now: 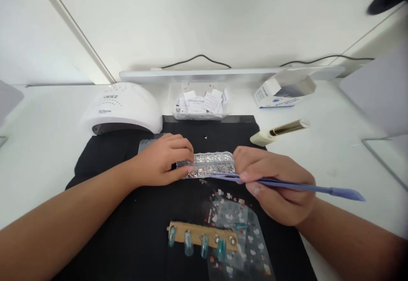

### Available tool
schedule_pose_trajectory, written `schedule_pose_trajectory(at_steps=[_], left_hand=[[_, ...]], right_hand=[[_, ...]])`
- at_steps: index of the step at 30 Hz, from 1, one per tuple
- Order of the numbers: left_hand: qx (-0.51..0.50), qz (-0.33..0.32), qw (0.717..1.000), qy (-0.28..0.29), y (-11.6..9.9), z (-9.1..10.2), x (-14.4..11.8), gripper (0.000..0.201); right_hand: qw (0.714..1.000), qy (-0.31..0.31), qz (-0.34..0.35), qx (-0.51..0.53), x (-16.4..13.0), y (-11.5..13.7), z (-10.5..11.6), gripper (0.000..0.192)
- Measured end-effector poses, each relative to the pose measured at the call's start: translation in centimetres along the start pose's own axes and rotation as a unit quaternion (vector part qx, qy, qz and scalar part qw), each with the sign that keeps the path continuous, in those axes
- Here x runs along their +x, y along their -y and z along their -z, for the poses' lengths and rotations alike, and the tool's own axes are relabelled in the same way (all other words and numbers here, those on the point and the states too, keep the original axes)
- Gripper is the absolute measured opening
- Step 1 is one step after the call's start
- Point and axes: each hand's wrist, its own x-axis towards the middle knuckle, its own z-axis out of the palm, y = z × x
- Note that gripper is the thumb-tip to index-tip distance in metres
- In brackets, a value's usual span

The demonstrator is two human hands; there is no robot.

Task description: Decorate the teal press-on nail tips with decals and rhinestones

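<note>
Clear plastic rhinestone box (210,164) lies on the black mat (127,230) at bench centre, left hand (162,160) closed over its left end, right hand (274,187) pinching a lilac picker pen (302,186) whose tip rests on the box, nail-tip strip (200,234) nearer the person.

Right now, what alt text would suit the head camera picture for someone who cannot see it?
A left hand steadies a clear compartment box of rhinestones on a black mat, while the right hand holds a purple pen-like tool to it. Nearer lies a strip of painted nail tips.
</note>
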Motion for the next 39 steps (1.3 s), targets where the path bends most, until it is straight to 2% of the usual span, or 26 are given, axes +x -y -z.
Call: schedule_pose_trajectory(at_steps=[6, 11, 22, 30, 36, 39], left_hand=[[-0.044, 0.003, 0.999, -0.028, 0.6, -0.4, 0.4, 0.014], [-0.057, 0.011, 0.998, -0.025, 0.6, -0.4, 0.5, 0.012], [-0.052, 0.028, 0.997, -0.048, 0.5, -0.8, 0.3, 0.01], [-0.044, 0.029, 0.997, -0.051, 0.5, -0.8, 0.3, 0.008], [-0.041, 0.034, 0.997, -0.049, 0.4, -0.7, 0.2, 0.008], [-0.04, 0.034, 0.997, -0.049, 0.5, -0.7, 0.2, 0.009]], right_hand=[[0.996, 0.074, -0.024, -0.046, 0.4, -0.1, -0.5, 0.023], [0.982, 0.155, -0.03, -0.106, 0.3, -0.2, -0.4, 0.02], [0.981, 0.135, -0.109, -0.084, -0.2, -0.8, -0.5, 0.031], [0.974, 0.149, -0.141, -0.097, 0.1, -0.4, -0.9, 0.026], [0.965, 0.185, -0.129, -0.132, -0.2, 0.0, -0.4, 0.025], [0.963, 0.181, -0.131, -0.151, -0.3, 0.3, -0.2, 0.026]])
